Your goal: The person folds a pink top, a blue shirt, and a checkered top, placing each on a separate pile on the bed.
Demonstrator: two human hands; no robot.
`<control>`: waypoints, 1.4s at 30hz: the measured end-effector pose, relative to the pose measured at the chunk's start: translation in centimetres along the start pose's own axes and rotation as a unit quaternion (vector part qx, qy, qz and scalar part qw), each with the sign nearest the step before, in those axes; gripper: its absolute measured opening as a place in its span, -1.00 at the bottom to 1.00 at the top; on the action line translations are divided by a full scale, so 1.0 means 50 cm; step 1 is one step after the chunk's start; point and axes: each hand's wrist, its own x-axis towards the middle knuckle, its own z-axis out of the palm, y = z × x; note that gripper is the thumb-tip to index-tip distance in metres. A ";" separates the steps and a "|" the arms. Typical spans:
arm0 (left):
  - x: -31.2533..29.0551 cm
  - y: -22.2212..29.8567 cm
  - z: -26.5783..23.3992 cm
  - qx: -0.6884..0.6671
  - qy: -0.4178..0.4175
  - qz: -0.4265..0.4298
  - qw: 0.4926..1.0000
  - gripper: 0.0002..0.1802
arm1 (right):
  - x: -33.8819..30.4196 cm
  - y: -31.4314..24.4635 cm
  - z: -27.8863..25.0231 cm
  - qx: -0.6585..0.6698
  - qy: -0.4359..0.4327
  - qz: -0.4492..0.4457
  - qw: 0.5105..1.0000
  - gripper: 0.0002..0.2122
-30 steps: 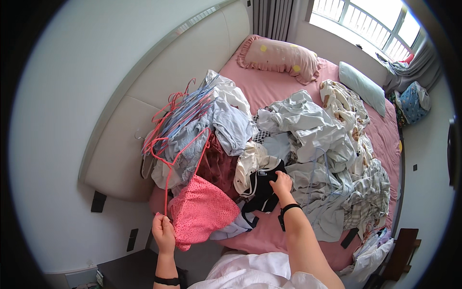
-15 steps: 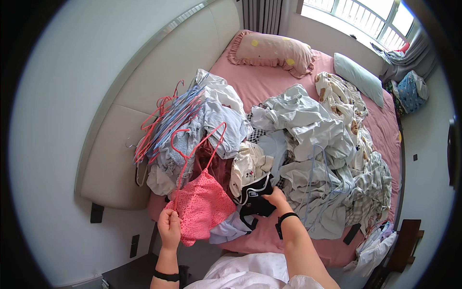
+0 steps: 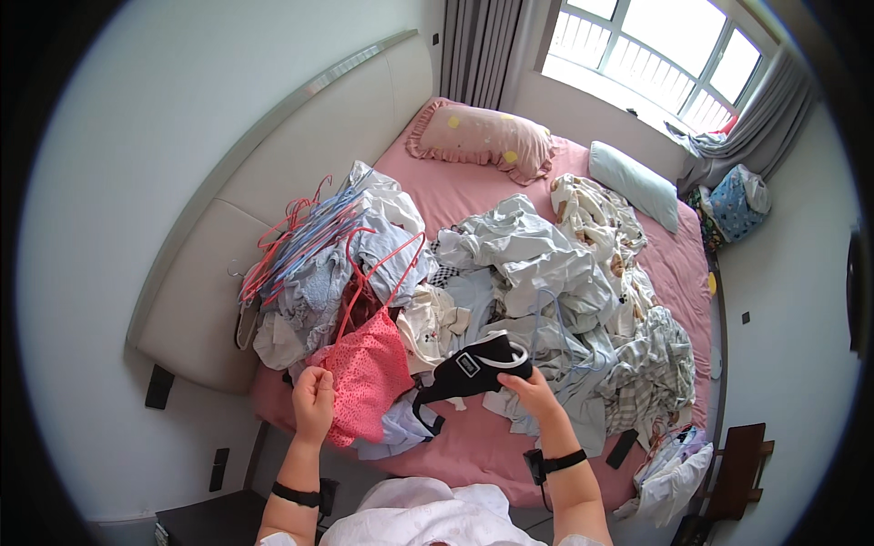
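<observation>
A pink openwork knit top point(image 3: 369, 373) hangs from a red hanger point(image 3: 366, 277) at the front left of the bed. My left hand point(image 3: 313, 400) is closed at the top's left edge, around the low end of the hanger; the exact grip is partly hidden. My right hand point(image 3: 533, 393) pinches a small black garment with white trim and a patch point(image 3: 473, 369), held up above the bed's front part. A black strap of it dangles to the left. Beneath the pink top lies a pale blue cloth point(image 3: 401, 429).
Many red and blue hangers point(image 3: 314, 232) lie on clothes at the left, against the headboard point(image 3: 273, 173). Crumpled pale bedding point(image 3: 537, 246) covers the middle and right. A frilled pillow point(image 3: 487, 136) and a pale pillow point(image 3: 633, 182) lie at the far end. A black remote-like object point(image 3: 622, 449) sits near the front edge.
My right hand has lifted the black garment off the pile, its white-edged opening now turned toward the right hand. My left hand keeps its hold by the pink top. The view has shifted.
</observation>
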 end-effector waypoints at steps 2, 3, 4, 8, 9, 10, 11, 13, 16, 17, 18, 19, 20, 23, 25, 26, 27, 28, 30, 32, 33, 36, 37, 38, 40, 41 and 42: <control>0.001 0.018 0.009 0.019 -0.024 0.030 0.999 -0.84 | -0.056 -0.071 -0.037 0.217 -0.015 -0.119 0.969 -0.58; 0.006 0.031 0.019 0.029 -0.043 0.048 0.998 -0.84 | -0.088 -0.132 -0.035 0.219 -0.035 -0.222 0.949 -0.46; 0.005 0.046 0.029 0.033 -0.045 0.070 0.996 -0.84 | -0.108 -0.138 -0.066 0.276 -0.022 -0.282 0.919 -0.47; 0.007 0.076 0.070 0.016 -0.066 0.132 0.989 -0.82 | -0.126 -0.150 -0.100 0.386 0.006 -0.315 0.867 -0.48; 0.006 0.076 0.073 0.016 -0.070 0.140 0.988 -0.83 | -0.116 -0.150 -0.092 0.406 0.005 -0.298 0.864 -0.49; 0.001 0.085 0.087 0.012 -0.083 0.145 0.986 -0.83 | -0.123 -0.150 -0.087 0.412 0.003 -0.284 0.866 -0.49; -0.002 0.099 0.103 0.008 -0.088 0.152 0.984 -0.83 | -0.126 -0.155 -0.079 0.409 -0.006 -0.276 0.870 -0.49; -0.013 0.127 0.125 -0.024 -0.125 0.155 0.980 -0.84 | -0.113 -0.143 -0.064 0.400 -0.035 -0.258 0.879 -0.50; -0.030 0.139 0.138 -0.031 -0.122 0.150 0.981 -0.84 | -0.094 -0.134 -0.030 0.374 -0.086 -0.237 0.893 -0.50; -0.035 0.143 0.142 -0.030 -0.117 0.151 0.981 -0.84 | -0.092 -0.142 -0.017 0.370 -0.094 -0.231 0.895 -0.51; -0.038 0.142 0.146 -0.021 -0.119 0.144 0.982 -0.83 | -0.107 -0.156 0.007 0.397 -0.037 -0.209 0.893 -0.51; -0.039 0.141 0.153 -0.021 -0.118 0.148 0.982 -0.83 | -0.080 -0.117 -0.027 0.397 -0.039 -0.212 0.892 -0.51; -0.042 0.141 0.176 -0.022 -0.129 0.149 0.980 -0.83 | -0.045 -0.049 -0.098 0.373 -0.048 -0.256 0.891 -0.44; -0.047 0.123 0.170 -0.029 -0.141 0.143 0.979 -0.84 | -0.066 -0.061 -0.077 0.478 -0.084 -0.269 0.832 -0.23; -0.062 0.135 0.185 -0.056 -0.170 0.111 0.977 -0.83 | -0.080 -0.070 -0.094 0.425 0.000 -0.245 0.872 -0.15; -0.072 0.147 0.193 -0.077 -0.162 0.089 0.980 -0.81 | -0.099 -0.112 -0.068 0.428 0.001 -0.233 0.873 -0.17; -0.078 0.151 0.196 -0.077 -0.161 0.092 0.980 -0.81 | -0.110 -0.136 -0.047 0.428 -0.002 -0.236 0.872 -0.17; -0.084 0.152 0.199 -0.078 -0.176 0.078 0.978 -0.81 | -0.117 -0.154 -0.028 0.434 0.033 -0.253 0.864 -0.20; -0.090 0.147 0.205 -0.089 -0.194 0.080 0.974 -0.79 | -0.126 -0.189 0.025 0.437 0.096 -0.281 0.849 -0.32; -0.101 0.165 0.234 -0.117 -0.229 0.062 0.964 -0.80 | -0.088 -0.148 -0.002 0.068 0.299 -0.272 0.912 -0.46; -0.104 0.162 0.228 -0.136 -0.240 0.036 0.961 -0.80 | -0.094 -0.154 0.048 -0.266 0.316 -0.248 0.876 -0.51; -0.110 0.165 0.224 -0.094 -0.275 0.083 0.953 -0.83 | -0.095 -0.160 0.131 -0.645 0.241 -0.221 0.691 -0.47; -0.113 0.168 0.222 -0.051 -0.300 0.127 0.944 -0.83 | -0.090 -0.165 0.137 -0.625 0.216 -0.196 0.724 -0.44; -0.108 0.153 0.217 -0.055 -0.313 0.111 0.942 -0.84 | -0.091 -0.174 0.134 -0.684 0.200 -0.215 0.668 -0.37; -0.118 0.156 0.225 -0.103 -0.297 0.078 0.946 -0.85 | -0.090 -0.165 0.114 -0.707 0.154 -0.289 0.627 -0.30; -0.120 0.160 0.227 -0.149 -0.276 0.044 0.949 -0.87 | -0.086 -0.164 0.104 -0.738 0.097 -0.268 0.612 -0.27; -0.120 0.165 0.224 -0.148 -0.279 0.044 0.948 -0.87 | -0.081 -0.159 0.103 -0.707 0.054 -0.227 0.667 -0.35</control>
